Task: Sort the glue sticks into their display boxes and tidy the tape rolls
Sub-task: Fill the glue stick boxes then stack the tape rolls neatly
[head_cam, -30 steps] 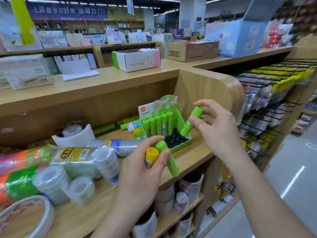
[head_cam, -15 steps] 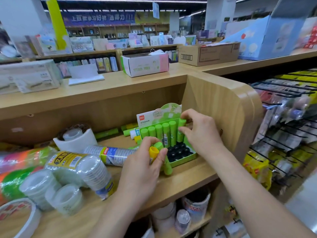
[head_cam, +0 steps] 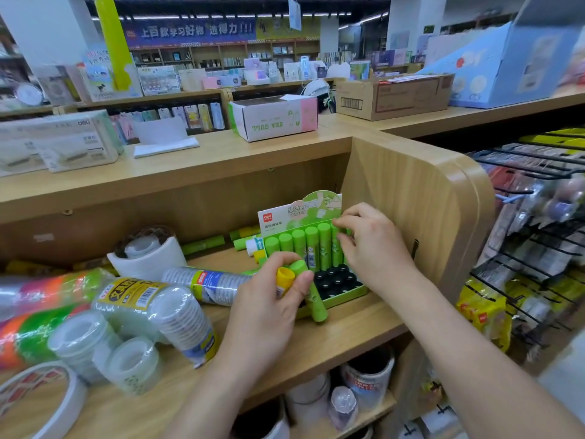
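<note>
Shelving of light wood-grain laminate fills the foreground of a stationery shop. A higher counter behind it carries a white carton with pink and green ends and a brown cardboard box. A black wire rack hangs to the right.

At the shelf's right end, beside the side panel, stands a green cardboard display box. Its rear row holds upright green glue sticks; its front rows show round black caps. Shrink-wrapped stacks of clear tape rolls lie on their sides at left, with a loose clear tape roll in front and a wide white tape roll at the near left corner.

Left hand: fingers curled round a yellow-capped glue stick and a single green glue stick, just in front of the box.

Right hand: thumb and fingertips closed narrowly on the top of the rightmost stick in the rear row.
</note>
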Available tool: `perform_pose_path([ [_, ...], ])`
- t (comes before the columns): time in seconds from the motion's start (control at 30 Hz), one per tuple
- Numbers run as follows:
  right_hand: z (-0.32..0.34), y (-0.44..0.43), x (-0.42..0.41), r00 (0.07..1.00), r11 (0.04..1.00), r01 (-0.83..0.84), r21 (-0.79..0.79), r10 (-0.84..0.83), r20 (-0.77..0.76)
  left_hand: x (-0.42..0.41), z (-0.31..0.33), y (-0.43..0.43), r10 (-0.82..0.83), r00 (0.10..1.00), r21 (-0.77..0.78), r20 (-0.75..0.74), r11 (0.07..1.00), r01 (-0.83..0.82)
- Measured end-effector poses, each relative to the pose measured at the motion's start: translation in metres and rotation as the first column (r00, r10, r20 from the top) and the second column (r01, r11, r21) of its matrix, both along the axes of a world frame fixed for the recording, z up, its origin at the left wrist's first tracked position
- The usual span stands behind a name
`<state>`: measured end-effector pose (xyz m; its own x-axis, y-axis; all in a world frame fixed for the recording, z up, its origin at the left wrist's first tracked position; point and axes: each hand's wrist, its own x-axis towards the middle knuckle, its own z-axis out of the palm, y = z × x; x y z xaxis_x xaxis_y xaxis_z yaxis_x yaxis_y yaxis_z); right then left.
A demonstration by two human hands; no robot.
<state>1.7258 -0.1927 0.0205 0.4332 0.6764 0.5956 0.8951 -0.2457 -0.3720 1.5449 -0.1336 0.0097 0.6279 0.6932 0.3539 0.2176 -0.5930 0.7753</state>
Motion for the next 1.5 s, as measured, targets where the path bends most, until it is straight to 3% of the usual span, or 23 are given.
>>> perform_pose_path([
  [0.13,0.001,-0.009,-0.008,0.996,0.999,-0.005,-0.044,0.001,-0.092,0.000,0.015,-0.007,-0.025,0.957,-0.295,0.289,0.949,0.114],
  [0.23,0.004,-0.027,-0.022,0.971,0.984,-0.025,0.178,0.067,-0.230,0.000,0.021,-0.013,0.001,0.899,-0.474,0.437,0.850,0.230],
  [0.3,0.009,-0.044,-0.034,0.895,0.960,-0.042,0.277,0.159,-0.417,0.001,0.024,-0.016,0.011,0.879,-0.496,0.476,0.829,0.258],
  [0.4,0.016,-0.060,-0.049,0.575,0.915,-0.208,0.346,0.401,-0.713,0.005,0.024,-0.019,0.037,0.872,-0.486,0.488,0.841,0.236],
  [0.63,0.019,-0.069,-0.044,0.486,0.869,-0.379,0.317,0.479,-0.731,0.015,0.028,-0.030,-0.020,0.872,-0.373,0.489,0.899,0.230],
  [0.7,0.020,-0.069,-0.043,0.566,0.876,-0.398,0.271,0.467,-0.680,0.017,0.028,-0.031,-0.058,0.890,-0.316,0.452,0.922,0.221],
  [0.77,0.019,-0.067,-0.037,0.741,0.926,-0.298,0.230,0.377,-0.556,0.016,0.023,-0.024,-0.034,0.956,-0.082,0.290,0.995,0.061],
  [0.83,0.018,-0.063,-0.025,0.863,0.961,-0.139,0.240,0.237,-0.447,0.013,0.019,-0.017,0.045,0.997,0.172,0.066,0.983,-0.055],
  [0.93,0.013,-0.051,-0.016,0.898,0.973,-0.047,0.226,0.140,-0.416,0.011,0.014,-0.014,0.102,0.957,0.328,-0.273,0.945,-0.007],
  [1.0,0.007,-0.043,-0.015,0.906,0.980,-0.060,0.187,0.133,-0.403,0.013,0.009,-0.014,0.143,0.913,0.385,-0.383,0.923,0.017],
  [1.5,-0.001,-0.024,-0.002,0.998,0.991,-0.057,0.123,0.061,-0.029,0.012,0.008,-0.009,0.120,0.926,0.315,-0.359,0.949,-0.001],
])
